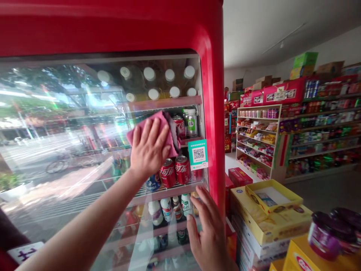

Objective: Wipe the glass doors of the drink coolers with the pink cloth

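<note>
My left hand (149, 150) presses a folded pink cloth (165, 124) with a grey underside flat against the glass door (93, 158) of a red fridge (213, 113). Its fingers lie side by side over the cloth. Lower and to the right, my right hand (207, 226) is open, fingers apart and holding nothing, near the right edge of the glass; whether it touches is hard to tell. Between the hands, a green QR-code sticker (198, 154) is on the door. Behind the glass stand red cola cans (182, 170) and white-capped bottles (149, 74).
Stacked cartons with an open yellow box lid (273, 195) stand right of the fridge. Purple-wrapped jars (324, 235) sit on a yellow box (307, 256) at the lower right. Snack shelves (256, 139) and drink shelves (324, 131) fill the background. The glass reflects a street.
</note>
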Available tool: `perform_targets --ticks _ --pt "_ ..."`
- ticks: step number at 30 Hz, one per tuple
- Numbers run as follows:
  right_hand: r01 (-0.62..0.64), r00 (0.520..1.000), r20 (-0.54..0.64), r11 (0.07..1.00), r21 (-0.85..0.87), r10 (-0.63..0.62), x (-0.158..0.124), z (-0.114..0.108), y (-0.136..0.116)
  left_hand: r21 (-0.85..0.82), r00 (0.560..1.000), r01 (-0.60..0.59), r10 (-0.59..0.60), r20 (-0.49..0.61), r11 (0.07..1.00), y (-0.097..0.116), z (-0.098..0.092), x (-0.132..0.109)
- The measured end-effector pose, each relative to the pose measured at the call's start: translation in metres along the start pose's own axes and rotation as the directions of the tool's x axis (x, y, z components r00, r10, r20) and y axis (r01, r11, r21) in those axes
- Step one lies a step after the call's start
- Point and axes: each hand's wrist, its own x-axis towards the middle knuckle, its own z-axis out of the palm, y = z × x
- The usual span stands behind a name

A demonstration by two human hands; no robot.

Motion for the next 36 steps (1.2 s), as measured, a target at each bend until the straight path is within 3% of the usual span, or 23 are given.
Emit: perform_targets --ticks 4,6,8,11,18,20,22,25,33,36 --pt "-0.024 0.999 0.024 1.000 0.004 0.024 0.002 0.001 -0.003 -0.100 0.978 0.202 -0.205 -0.024 0.974 -0.041 -0.017 0.085" --pt "-0.019 0.999 0.035 1.000 0.001 0.019 0.002 0.003 -0.006 -0.131 0.972 0.223 -0.230 -0.041 0.966 -0.049 -0.021 0.103" --pt "-0.007 0.999 0.038 1.000 -0.003 0.007 0.002 0.005 -0.009 -0.141 0.969 0.234 -0.243 -0.049 0.962 -0.047 -0.020 0.100" --pt "0.009 1.000 0.014 1.000 -0.004 -0.009 0.004 0.009 -0.016 -0.113 0.972 0.229 -0.233 -0.024 0.967 -0.027 -0.012 0.057" --pt "0.044 0.999 0.001 0.999 -0.012 -0.044 0.001 0.014 -0.029 -0.011 0.998 0.002 -0.002 0.070 1.000 0.032 0.008 -0.111" --pt "0.051 0.999 0.006 0.999 -0.007 -0.051 -0.001 0.016 -0.034 -0.032 0.996 -0.060 0.062 0.066 0.998 0.035 0.006 -0.141" --pt "0.056 0.998 0.008 0.998 -0.011 -0.056 -0.002 0.017 -0.039 -0.048 0.990 -0.126 0.129 0.063 0.991 0.028 0.003 -0.151" --pt "0.070 0.998 0.003 0.997 -0.026 -0.070 0.002 0.019 -0.046 -0.039 0.984 -0.168 0.170 0.053 0.985 -0.001 -0.004 -0.127" --pt "0.084 0.996 0.019 0.996 0.016 -0.084 0.009 0.041 -0.063 -0.053 0.999 0.050 -0.051 -0.019 0.997 -0.104 -0.035 0.040" --pt "0.075 0.996 0.042 0.996 0.054 -0.078 0.007 0.055 -0.067 -0.051 0.997 0.079 -0.080 -0.011 0.996 -0.126 -0.039 0.077"
